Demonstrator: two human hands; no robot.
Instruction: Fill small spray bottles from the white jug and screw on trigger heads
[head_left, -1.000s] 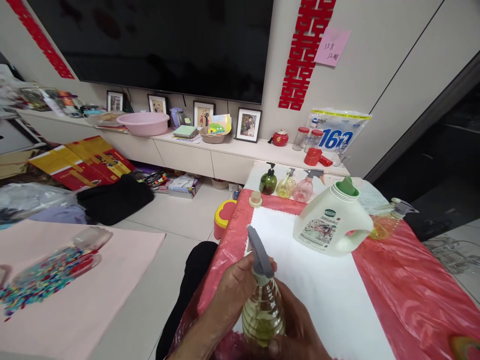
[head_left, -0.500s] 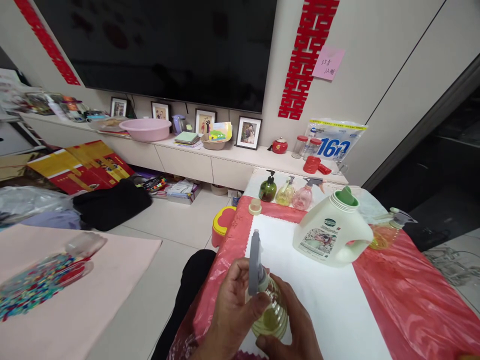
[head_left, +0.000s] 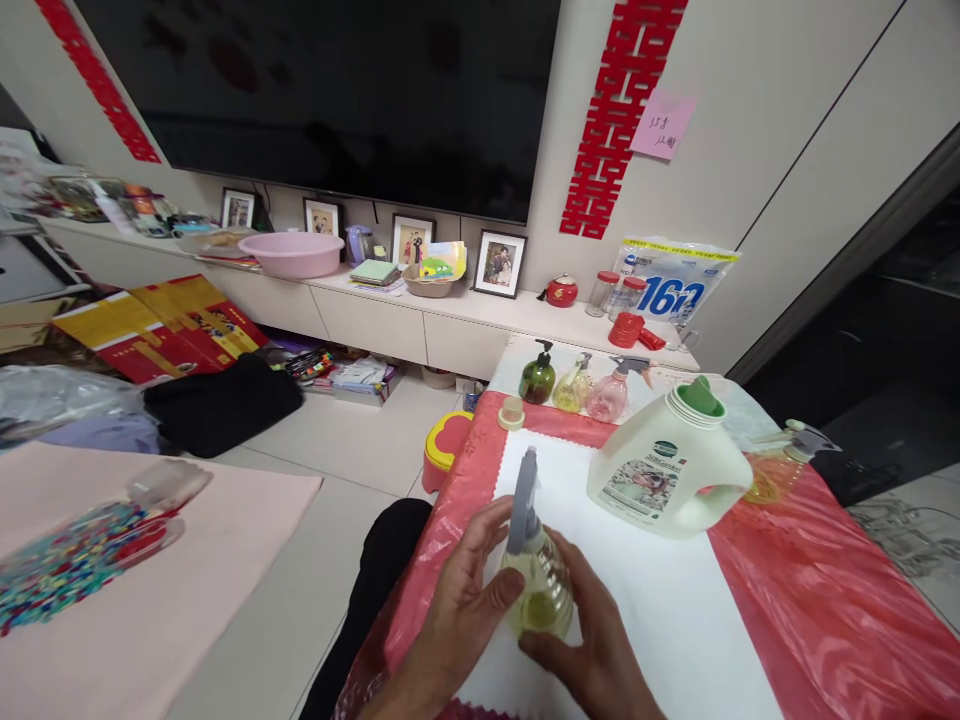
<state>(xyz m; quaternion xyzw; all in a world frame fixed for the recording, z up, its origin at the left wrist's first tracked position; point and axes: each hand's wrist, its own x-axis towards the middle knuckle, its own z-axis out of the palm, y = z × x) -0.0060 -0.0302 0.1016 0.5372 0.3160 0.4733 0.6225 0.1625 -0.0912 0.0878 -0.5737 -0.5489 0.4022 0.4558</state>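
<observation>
Nearest, at six o'clock, is the yellow spray bottle [head_left: 545,590]; its grey spray head [head_left: 523,510], pointing toward eleven o'clock a second ago, now points nearly to twelve. The right hand [head_left: 596,640] has its fingers curled round the bottle's lower side, thumb across the front. The left hand [head_left: 461,600], earlier at the neck, is cupped, fingers partly spread, thumb overlapping the bottle; whether it grips I cannot tell. Below lies a white sheet [head_left: 660,595] on the red-covered table [head_left: 817,570]. From the bottle, a pale green jug [head_left: 637,455] stands at two o'clock, with three small bottles [head_left: 571,392] farther off toward one. Beyond runs a long cabinet [head_left: 375,325], a television [head_left: 322,110] above it at eleven.
</observation>
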